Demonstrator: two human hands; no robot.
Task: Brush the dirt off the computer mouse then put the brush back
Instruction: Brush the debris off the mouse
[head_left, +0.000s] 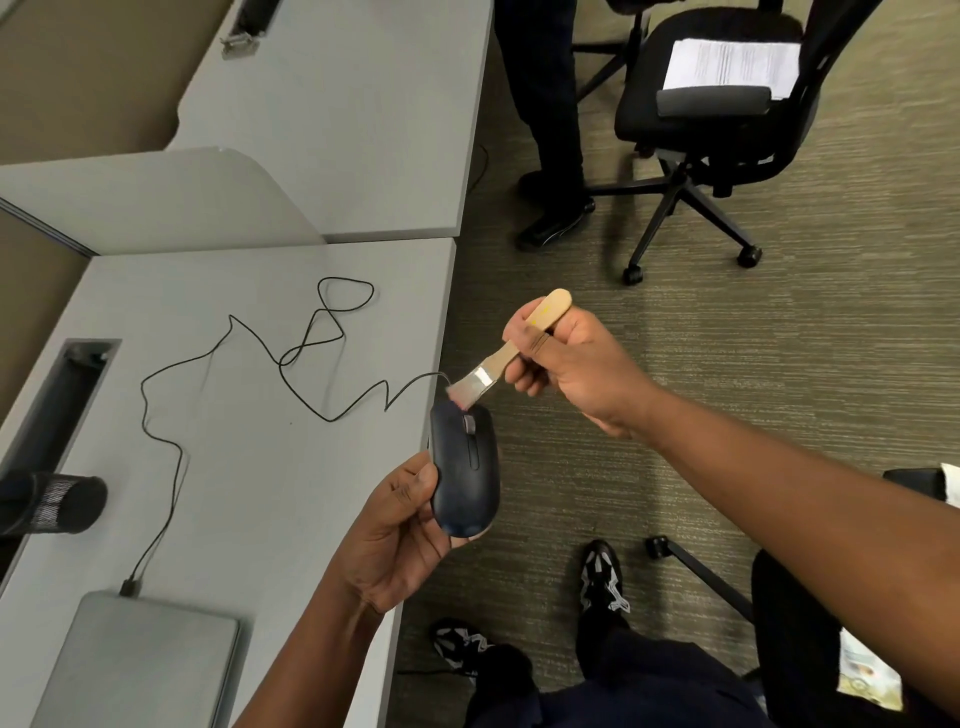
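Head view. Left hand (400, 525) cradles the mouse (466, 467) from below and from its left side, fingers curled round the rear; held in the air just off the right edge of the bench (249, 467), over the carpet. Mouse long axis runs near to far, nose pointing away from the person. Its cable (291, 364) leaves the nose and loops back across the bench to a plug by the laptop (140, 660) at the near edge.

Right hand (566, 364) grips the brush (511, 348) by its wooden handle, fingers wrapped round it. Brush slants down and left, bristles touching the mouse nose by the scroll wheel. Brush lies up and right of the mouse; right hand is well clear of the left.

Judgement: brushing is under way; strokes need to run along the mouse's long axis, toward the rear. Return spot for the brush is not evident.

Count: one mouse, one brush, one cable, one laptop, one dark cylinder (62, 501) at the left bench edge, one office chair (717, 104) with papers beyond.
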